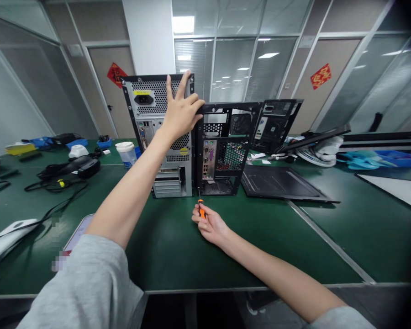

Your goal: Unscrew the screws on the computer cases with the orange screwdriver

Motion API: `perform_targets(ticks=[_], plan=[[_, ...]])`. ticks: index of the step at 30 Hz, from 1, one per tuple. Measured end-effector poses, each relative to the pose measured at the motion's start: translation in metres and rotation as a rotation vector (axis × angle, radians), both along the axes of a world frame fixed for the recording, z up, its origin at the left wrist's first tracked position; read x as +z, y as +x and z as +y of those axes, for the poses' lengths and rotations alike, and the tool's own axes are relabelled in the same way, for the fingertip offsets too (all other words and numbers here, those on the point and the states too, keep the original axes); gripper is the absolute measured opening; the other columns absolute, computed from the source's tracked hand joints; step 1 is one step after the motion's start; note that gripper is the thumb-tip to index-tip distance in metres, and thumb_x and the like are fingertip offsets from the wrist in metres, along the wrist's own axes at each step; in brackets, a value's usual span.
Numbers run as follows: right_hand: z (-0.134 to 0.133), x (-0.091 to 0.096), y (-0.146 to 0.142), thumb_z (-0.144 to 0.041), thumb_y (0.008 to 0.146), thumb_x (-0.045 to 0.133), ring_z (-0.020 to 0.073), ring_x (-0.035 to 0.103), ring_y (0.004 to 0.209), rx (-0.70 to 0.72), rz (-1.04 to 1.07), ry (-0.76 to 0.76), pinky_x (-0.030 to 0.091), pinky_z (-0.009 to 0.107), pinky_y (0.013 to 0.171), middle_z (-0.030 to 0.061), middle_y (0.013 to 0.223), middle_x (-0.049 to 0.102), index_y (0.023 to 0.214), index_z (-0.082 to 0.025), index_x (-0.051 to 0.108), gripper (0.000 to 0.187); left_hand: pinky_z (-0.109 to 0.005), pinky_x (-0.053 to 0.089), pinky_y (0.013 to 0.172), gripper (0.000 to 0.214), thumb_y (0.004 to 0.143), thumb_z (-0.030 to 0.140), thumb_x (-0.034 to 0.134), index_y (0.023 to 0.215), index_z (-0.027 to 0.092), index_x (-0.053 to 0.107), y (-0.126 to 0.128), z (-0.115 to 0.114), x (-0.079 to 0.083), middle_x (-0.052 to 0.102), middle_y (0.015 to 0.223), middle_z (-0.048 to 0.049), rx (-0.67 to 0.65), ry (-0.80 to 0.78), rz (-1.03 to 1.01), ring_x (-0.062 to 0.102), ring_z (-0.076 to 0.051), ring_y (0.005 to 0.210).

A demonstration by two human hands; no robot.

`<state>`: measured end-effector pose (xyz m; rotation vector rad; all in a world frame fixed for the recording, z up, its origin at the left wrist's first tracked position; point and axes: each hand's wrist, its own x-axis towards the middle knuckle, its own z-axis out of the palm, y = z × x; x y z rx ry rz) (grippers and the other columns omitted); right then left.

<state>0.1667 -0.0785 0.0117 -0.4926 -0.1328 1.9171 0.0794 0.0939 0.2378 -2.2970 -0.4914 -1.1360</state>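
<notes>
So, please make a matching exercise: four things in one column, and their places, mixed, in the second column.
Things:
1. left hand
2. screwdriver
3. black side panel
4. white cup

Places:
A. flat on the table, right of the open case
B. on top of the silver-backed computer case
C. left of the silver-backed case
D. in the right hand

Pairs: 1-B, 2-D, 3-A, 4-C

Light: bright, even, given by ceiling panels | Glare: panels mirrored in glass wall | Shadows: soft on bench | Distortion: edges bowed, right corners darkened | Blur: pixelated patch left of bench centre
</notes>
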Motion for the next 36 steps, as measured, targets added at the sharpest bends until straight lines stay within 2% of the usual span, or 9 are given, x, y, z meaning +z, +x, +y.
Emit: perform_targets(ticks=[8,15,23,26,28,32,36], plan=[[-0.001,0.003,0.000,-0.023,0.098,0.028,0.0028,0.031,0.039,0.012,0.046,-0.003,0.011,0.009,0.024,-0.0032,0.059,0.044,0.080,-0.015,0.048,0.028,-0.067,-0.016,0.111,0.037,0.082,0.029,0.050,0.118,0.034,0.059,0.000,-0.001,0.000,0.064,0.113,-0.0045,0.035,0.021,0.011,0.002,-0.028,0.145],[0.000,0.002,0.001,-0.021,0.098,0.029,0.0034,0.031,0.039,0.026,-0.017,0.030,0.012,0.010,0.025,-0.0022,0.058,0.046,0.079,-0.015,0.048,0.028,-0.069,-0.015,0.111,0.036,0.083,0.029,0.051,0.118,0.032,0.059,0.000,-0.001,0.000,0.063,0.113,-0.0066,0.044,0.025,0.021,0.003,-0.031,0.145],[0.001,0.004,0.002,-0.022,0.095,0.036,0.0053,0.038,0.038,0.024,-0.171,0.074,0.017,0.013,0.029,-0.0010,0.057,0.052,0.078,-0.016,0.049,0.022,-0.069,-0.014,0.111,0.034,0.085,0.030,0.050,0.118,0.031,0.060,-0.001,-0.002,0.000,0.063,0.112,-0.0070,0.045,0.053,0.026,0.005,-0.032,0.145],[-0.002,0.004,0.001,-0.023,0.090,0.046,0.0056,0.042,0.039,0.045,-0.226,0.092,0.020,0.014,0.031,-0.0008,0.057,0.056,0.078,-0.017,0.049,0.014,-0.068,-0.015,0.111,0.034,0.085,0.030,0.051,0.118,0.031,0.059,-0.001,-0.002,0.000,0.064,0.112,-0.0068,0.033,0.045,0.021,0.005,-0.031,0.145],[-0.005,0.004,0.000,-0.024,0.084,0.054,0.0061,0.042,0.038,0.075,-0.285,0.159,0.020,0.015,0.032,-0.0010,0.057,0.058,0.079,-0.017,0.050,0.009,-0.067,-0.015,0.111,0.035,0.084,0.031,0.052,0.119,0.031,0.059,-0.001,-0.003,0.000,0.064,0.111,-0.0068,0.026,0.037,0.021,0.004,-0.030,0.145],[-0.008,0.007,0.001,-0.027,0.075,0.064,0.0039,0.031,0.030,0.078,-0.418,0.323,0.015,0.016,0.031,-0.0043,0.053,0.057,0.079,-0.019,0.050,0.017,-0.064,-0.018,0.111,0.036,0.084,0.033,0.051,0.119,0.031,0.058,-0.001,-0.005,-0.002,0.063,0.114,-0.0066,0.018,0.015,0.006,0.003,-0.029,0.145],[-0.005,0.011,0.011,-0.030,0.072,0.066,0.0018,0.025,0.028,-0.020,-0.557,0.362,0.010,0.016,0.031,-0.0086,0.048,0.050,0.078,-0.020,0.050,0.020,-0.060,-0.021,0.112,0.038,0.084,0.032,0.050,0.121,0.031,0.056,0.000,-0.007,-0.005,0.062,0.116,-0.0058,0.003,-0.005,-0.011,0.001,-0.027,0.145]])
